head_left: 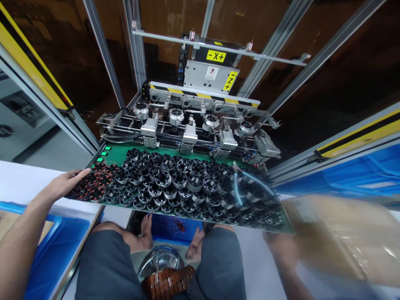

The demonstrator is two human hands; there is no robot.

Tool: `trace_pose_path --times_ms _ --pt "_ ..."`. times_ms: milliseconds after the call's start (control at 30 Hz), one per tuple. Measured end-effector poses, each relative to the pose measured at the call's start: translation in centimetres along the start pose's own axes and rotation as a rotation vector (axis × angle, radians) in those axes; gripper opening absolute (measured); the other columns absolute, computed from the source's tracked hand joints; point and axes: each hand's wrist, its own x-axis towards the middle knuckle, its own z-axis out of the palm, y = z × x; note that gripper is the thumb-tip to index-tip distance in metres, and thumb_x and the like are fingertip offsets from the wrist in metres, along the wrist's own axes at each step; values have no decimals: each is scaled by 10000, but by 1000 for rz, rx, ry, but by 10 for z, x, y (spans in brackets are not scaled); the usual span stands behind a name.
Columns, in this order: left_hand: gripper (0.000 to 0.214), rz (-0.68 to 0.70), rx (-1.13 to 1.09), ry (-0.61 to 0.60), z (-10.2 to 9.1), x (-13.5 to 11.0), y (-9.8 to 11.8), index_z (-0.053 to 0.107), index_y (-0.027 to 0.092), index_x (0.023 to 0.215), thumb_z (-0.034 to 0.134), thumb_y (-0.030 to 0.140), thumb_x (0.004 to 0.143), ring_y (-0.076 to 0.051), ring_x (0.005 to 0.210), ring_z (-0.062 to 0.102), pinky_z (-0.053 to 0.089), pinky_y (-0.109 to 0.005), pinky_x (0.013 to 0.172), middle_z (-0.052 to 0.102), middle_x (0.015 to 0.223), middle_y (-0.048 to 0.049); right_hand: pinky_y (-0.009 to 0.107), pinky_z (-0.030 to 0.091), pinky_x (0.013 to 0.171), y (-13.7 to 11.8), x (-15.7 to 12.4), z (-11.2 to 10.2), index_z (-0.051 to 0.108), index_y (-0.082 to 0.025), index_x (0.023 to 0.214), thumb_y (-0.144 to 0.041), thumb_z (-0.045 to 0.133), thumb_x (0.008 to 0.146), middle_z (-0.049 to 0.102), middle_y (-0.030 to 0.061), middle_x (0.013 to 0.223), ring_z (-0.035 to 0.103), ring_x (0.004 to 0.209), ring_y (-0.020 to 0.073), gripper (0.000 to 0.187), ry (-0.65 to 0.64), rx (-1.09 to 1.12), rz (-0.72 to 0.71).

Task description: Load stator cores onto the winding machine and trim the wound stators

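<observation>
My left hand [64, 182] rests at the left edge of the green work surface [116, 156], fingers stretched out over a heap of small dark parts with copper-coloured wire [98, 182]. It appears to hold nothing. Smeared by motion, my right hand [284, 248] is below the surface's right front corner, beside the cardboard box; its fingers cannot be made out. Between the hands, many black-and-silver ring-shaped cores, like motor stators [179, 179], lie stacked in rows. Cutting pliers with light blue handles [236, 183] lie on the right part of these rings.
Behind the rings stands a machine with several ring-holding stations [176, 117] and metal clamp blocks [188, 136]. Metal posts with yellow strips flank it. A cardboard box [350, 236] is at right, a blue tray [63, 242] at left, and a blue bin [170, 225] under the table.
</observation>
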Motion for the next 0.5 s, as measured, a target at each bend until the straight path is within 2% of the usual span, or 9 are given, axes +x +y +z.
trace_pose_path --times_ms 167,367,500 --pt "960 -2 -21 1 1 3 -3 796 124 1301 525 910 821 -407 1265 757 533 -503 1199 837 1265 -164 390 583 810 1 2 2 858 -140 1051 -514 537 1039 797 197 890 781 945 343 493 40 14 -9" --pt "1005 -25 -40 -42 1 6 -7 770 126 1371 523 928 818 -408 1319 736 522 -490 1207 813 1342 -176 408 588 804 -1 2 2 856 -120 1104 -531 507 1046 794 215 901 784 931 357 542 6 12 29" --pt "988 -23 -8 -23 0 2 -3 774 122 1374 501 909 843 -399 1314 737 514 -488 1217 814 1343 -171 386 583 797 0 1 2 843 -132 1140 -526 500 1051 791 187 893 785 917 334 530 11 16 12"
